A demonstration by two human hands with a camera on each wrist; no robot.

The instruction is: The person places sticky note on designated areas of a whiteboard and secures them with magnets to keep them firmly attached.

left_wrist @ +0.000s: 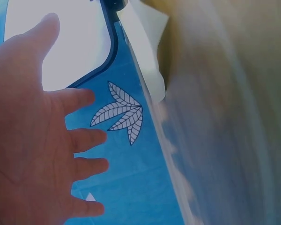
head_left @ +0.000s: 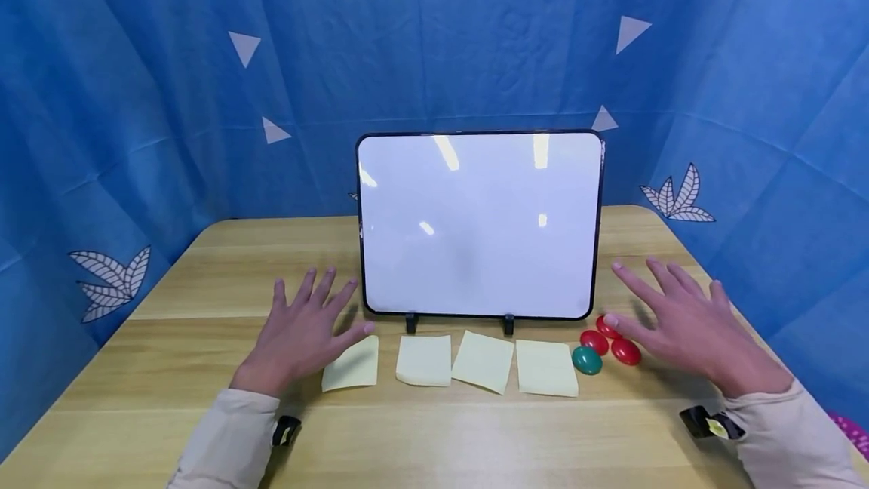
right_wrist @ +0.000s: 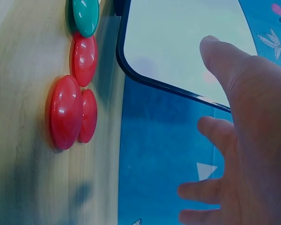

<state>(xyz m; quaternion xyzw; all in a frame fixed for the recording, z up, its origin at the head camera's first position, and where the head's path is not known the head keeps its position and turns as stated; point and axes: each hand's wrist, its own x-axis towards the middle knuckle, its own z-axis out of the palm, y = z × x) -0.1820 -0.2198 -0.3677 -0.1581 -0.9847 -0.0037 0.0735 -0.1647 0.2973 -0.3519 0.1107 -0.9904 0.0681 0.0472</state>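
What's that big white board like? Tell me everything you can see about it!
The whiteboard is a wide rectangle with rounded corners and a thin black frame. Its front looks smooth and glossy, with bright reflections and no writing. It stands on its long edge in two small black feet on the wooden table. A blue curtain hangs behind it and pale yellow notes lie in front. Neither the left hand nor the right hand seems to touch it.

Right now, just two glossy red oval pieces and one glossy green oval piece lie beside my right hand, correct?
Not two: the head view shows three glossy red oval pieces, with one glossy green oval piece, beside your right hand.
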